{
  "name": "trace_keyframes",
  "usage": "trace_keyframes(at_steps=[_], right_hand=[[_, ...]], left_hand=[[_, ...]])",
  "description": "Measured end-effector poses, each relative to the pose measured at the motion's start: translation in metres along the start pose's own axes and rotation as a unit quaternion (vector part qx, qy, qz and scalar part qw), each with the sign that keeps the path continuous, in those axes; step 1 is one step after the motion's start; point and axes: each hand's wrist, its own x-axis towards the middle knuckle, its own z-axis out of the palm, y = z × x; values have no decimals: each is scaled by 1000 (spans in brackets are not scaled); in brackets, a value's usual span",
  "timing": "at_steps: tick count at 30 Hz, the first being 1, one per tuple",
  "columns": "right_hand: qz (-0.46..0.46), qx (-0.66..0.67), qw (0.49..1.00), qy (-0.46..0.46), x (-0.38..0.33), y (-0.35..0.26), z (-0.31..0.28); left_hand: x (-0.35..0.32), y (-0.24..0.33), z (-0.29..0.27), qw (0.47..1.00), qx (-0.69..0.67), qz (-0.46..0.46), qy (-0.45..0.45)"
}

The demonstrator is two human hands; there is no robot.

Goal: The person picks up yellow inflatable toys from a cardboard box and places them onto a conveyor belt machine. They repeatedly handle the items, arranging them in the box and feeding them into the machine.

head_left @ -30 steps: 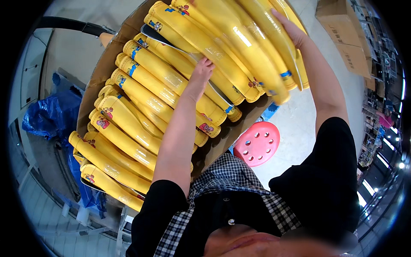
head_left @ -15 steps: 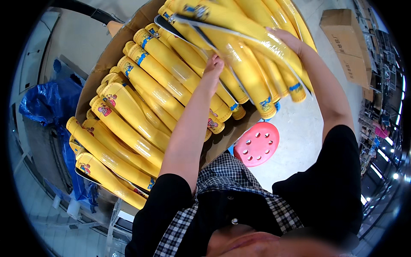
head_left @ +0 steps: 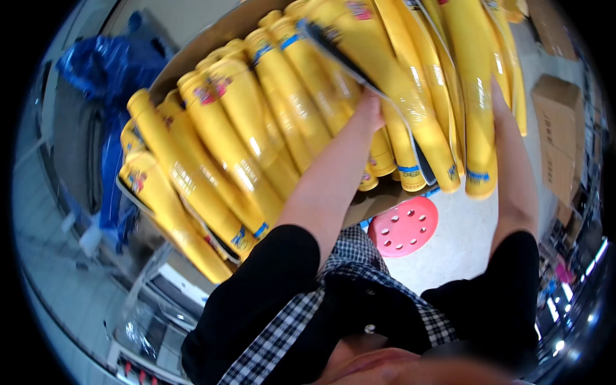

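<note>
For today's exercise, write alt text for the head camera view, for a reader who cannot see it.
Both hands, left hand and right hand, grip a wrapped bundle of yellow toy bats above a cardboard box packed with more yellow bats. A pink perforated stool stands on the floor below.

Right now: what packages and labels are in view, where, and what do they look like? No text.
Wrapped yellow bats: stacked in rows, centre-left; clear film, blue bands near the ends.
Labels: small red-and-multicolour patches on the bats.
Held bundle: top centre-right, between left hand and right hand; same yellow.
Cardboard boxes: brown, on the floor, right edge.
</note>
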Motion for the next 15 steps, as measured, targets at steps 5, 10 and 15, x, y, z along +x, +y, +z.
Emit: trace_keyframes(at_steps=[5,10,15], right_hand=[[-111,-172,955,213,-76,-46,79],[-103,164,981,-2,-140,-82,84],[-59,371,907,-189,-245,-109,164]], left_hand=[[-37,28,-3,999,-12,-20,-41],[-79,34,-17,997,-23,-21,-73],[-159,59,-57,998,-15,39,-46]])
